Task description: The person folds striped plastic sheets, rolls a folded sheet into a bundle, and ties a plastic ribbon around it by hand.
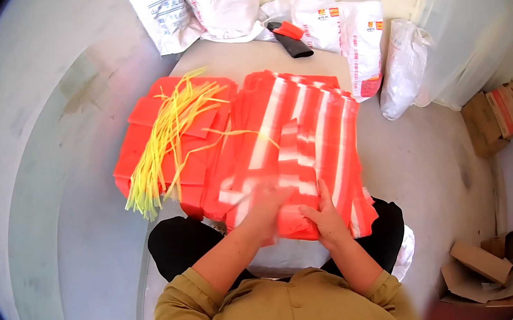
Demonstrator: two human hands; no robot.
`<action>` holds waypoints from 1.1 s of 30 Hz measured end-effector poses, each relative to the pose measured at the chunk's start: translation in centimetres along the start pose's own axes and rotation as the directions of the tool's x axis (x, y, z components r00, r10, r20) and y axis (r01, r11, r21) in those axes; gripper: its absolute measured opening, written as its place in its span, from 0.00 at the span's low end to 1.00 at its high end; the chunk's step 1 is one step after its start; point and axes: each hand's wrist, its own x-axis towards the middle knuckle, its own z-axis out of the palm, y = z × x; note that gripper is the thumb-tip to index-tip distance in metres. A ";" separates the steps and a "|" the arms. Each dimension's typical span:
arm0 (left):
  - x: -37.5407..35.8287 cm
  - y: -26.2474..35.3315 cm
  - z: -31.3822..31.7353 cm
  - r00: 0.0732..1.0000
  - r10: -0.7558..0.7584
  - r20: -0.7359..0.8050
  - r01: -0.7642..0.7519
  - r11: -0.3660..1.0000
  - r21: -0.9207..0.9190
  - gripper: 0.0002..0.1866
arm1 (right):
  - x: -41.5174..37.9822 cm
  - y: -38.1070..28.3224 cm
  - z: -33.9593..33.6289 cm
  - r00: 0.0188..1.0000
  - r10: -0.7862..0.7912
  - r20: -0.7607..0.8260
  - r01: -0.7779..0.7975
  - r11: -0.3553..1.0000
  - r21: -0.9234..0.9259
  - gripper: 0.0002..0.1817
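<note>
In the head view, a folded red-and-white plastic bundle (298,217) lies at the front of the stack, close to my body. My right hand (327,216) grips its right side, with the thumb on top and the forefinger stretched along it. At the bundle's left side is my left hand (268,210), smeared by motion, so its fingers do not show clearly. Beneath and behind spreads a stack of red plastic sheets with white stripes (337,143). To the left, a tuft of yellow strips (161,148) rests on plain red folded sheets (137,137); one loose strip trails onto the striped stack.
White printed sacks (220,6) stand along the back wall, with more sacks (363,42) to the right. A black-and-red object (293,42) lies at the table's (217,58) far end. Cardboard boxes (484,123) and opened cardboard (479,273) are on the right.
</note>
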 end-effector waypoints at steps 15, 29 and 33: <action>-1.1 1.2 1.9 0.994 -0.102 0.026 0.103 0.992 -0.074 0.15 | 0.6 1.0 -3.6 0.944 0.184 0.274 -0.277 0.893 0.355 0.35; 1.1 0.1 0.3 0.996 -0.065 0.064 0.060 0.995 0.078 0.25 | 2.8 -5.9 -6.2 0.996 0.071 -0.050 -0.082 0.952 -0.294 0.20; 2.3 -0.5 0.7 0.988 0.136 -0.069 -0.093 0.897 0.433 0.42 | 6.4 -6.7 -10.6 0.993 -0.077 -0.095 0.025 0.889 -0.458 0.20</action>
